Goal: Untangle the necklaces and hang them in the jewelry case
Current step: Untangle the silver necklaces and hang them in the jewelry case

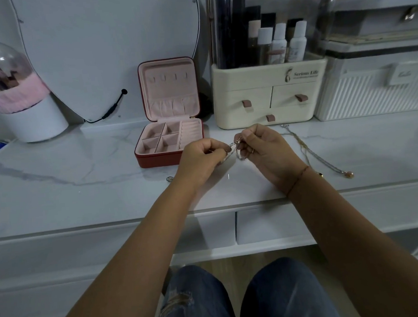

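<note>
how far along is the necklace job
Done: only the jewelry case stands open; the hooks in its lid are bare, so nothing is hung. In hand: left hand and right hand pinch a tangled chain between them. Left: freeing that chain, sorting the other necklaces lying on the tabletop beside the right hand, then hanging them all.

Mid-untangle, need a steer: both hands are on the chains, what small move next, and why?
Probably ease the hands slightly apart to open the knot: the left hand and right hand both pinch the tangled chains between them, and the jewelry case hooks are bare.
</note>
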{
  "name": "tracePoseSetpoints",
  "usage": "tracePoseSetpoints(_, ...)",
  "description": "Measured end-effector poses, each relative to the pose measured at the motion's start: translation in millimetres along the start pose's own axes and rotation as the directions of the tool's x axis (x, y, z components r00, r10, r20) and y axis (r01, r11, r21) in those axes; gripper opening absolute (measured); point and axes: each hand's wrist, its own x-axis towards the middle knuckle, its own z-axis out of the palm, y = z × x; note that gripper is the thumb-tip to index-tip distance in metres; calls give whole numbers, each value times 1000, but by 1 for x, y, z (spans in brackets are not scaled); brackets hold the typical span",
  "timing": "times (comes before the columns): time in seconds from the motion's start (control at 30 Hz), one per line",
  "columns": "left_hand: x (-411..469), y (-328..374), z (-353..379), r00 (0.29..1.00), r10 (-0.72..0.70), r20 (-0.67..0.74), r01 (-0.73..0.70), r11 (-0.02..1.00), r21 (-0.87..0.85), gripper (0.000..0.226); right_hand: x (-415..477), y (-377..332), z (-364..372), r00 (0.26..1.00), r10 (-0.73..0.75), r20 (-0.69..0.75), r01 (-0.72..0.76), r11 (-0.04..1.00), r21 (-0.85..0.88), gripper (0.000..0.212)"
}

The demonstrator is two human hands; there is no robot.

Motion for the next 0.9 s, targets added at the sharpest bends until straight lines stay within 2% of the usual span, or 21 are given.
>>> tracePoseSetpoints(0.07,0,2,-1,1000,-29,-9,28,995,-98,23,-1,1,0,999,17,-29,-18,998,-56,22)
tracePoseSetpoints(0.23,0,4,-2,996,-90,15,89,921,-378,13,-6,1,4,998,3,-60,-22,948,-317,17)
tracePoseSetpoints(0.37,0,6,-4,992,-101,73,124,855,-503,16,-9,0,10,999,8,-35,-22,909,-416,16)
tracePoseSetpoints(0.43,1,6,-5,992,-112,53,123,853,-507,22,-9,1,11,1000,18,-23,-26,893,-450,17)
tracePoseSetpoints(0.53,1,5,-5,995,-95,36,101,874,-475,19,-9,2,10,1000,30,-4,-28,879,-476,16)
tracePoseSetpoints(0.73,0,4,-5,996,-53,76,80,909,-410,11,-11,2,10,998,44,40,-23,904,-428,3)
tracePoseSetpoints(0.9,0,4,-5,996,-38,85,69,913,-403,12,-12,4,9,999,26,28,-11,903,-430,17)
